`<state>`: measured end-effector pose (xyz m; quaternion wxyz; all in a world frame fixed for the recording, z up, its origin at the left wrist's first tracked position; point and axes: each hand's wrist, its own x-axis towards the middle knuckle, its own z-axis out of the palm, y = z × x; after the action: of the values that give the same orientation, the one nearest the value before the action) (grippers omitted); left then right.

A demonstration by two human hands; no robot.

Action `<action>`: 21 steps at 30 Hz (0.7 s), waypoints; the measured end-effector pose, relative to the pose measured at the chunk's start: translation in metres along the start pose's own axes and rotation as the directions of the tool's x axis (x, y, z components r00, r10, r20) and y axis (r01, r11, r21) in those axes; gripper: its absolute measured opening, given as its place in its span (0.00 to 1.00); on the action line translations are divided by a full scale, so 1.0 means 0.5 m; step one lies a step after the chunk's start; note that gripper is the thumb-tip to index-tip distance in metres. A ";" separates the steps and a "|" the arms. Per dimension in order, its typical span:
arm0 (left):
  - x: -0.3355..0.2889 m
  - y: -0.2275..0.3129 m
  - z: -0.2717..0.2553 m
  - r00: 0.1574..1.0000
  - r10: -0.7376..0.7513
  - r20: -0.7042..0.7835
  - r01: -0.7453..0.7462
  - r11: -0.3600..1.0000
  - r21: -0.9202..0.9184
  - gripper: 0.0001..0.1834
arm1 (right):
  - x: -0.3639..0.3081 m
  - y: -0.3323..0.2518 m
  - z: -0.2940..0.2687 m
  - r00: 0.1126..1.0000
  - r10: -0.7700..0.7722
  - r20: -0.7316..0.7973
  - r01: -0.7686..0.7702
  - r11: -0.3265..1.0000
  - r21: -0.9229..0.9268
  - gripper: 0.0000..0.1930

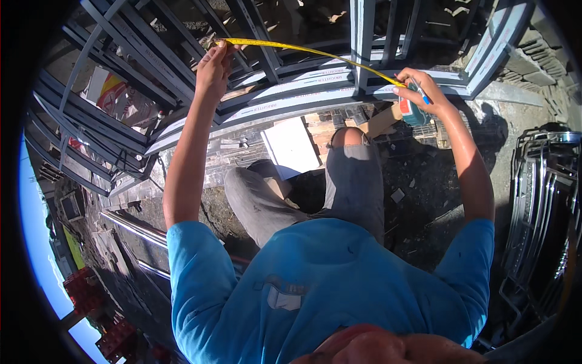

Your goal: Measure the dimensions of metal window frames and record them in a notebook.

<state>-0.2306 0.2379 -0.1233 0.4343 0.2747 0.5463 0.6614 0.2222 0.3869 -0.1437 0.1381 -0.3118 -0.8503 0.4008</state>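
Note:
A yellow tape measure blade [291,47] arches above the grey metal frame [285,97], stretched between my hands. My left hand [212,70] pinches its left end, near the frame's upright bars. My right hand [422,91] is closed on the blade's other end, and a blue-and-white pen [424,94] shows between its fingers. Just beyond the right palm is a teal-and-red object [414,113], partly hidden; I cannot tell whether it is held or lies below. A white panel [291,147] lies on the ground before my knees.
Shiny metal railings [542,206] stand at the right. Flat slabs [530,60] are stacked at the far right. More grey bars [91,127] fill the left side, by a printed sack [115,94]. Metal tubes [136,227] lie at the lower left.

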 end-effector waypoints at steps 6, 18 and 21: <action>-0.303 -0.580 -0.230 0.986 -0.134 -0.099 0.133 0.282 0.950 0.33 | -0.190 0.261 0.262 0.949 0.305 0.086 -0.309 0.950 0.045 0.30; -0.437 -0.700 -0.153 0.649 -0.357 -0.672 0.746 0.474 0.468 0.28 | -0.162 0.375 0.445 0.862 0.381 -0.335 -0.504 0.722 -0.475 0.32; -0.415 -0.659 -0.110 0.655 -0.433 -0.619 0.751 0.468 0.467 0.22 | -0.193 0.434 0.417 0.782 0.467 -0.413 -0.621 0.644 -0.447 0.24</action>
<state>-0.0884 0.0380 -0.4309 0.3776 0.0542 0.8902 0.2489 0.2864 0.3059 -0.4426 0.0224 -0.6307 -0.7677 0.1111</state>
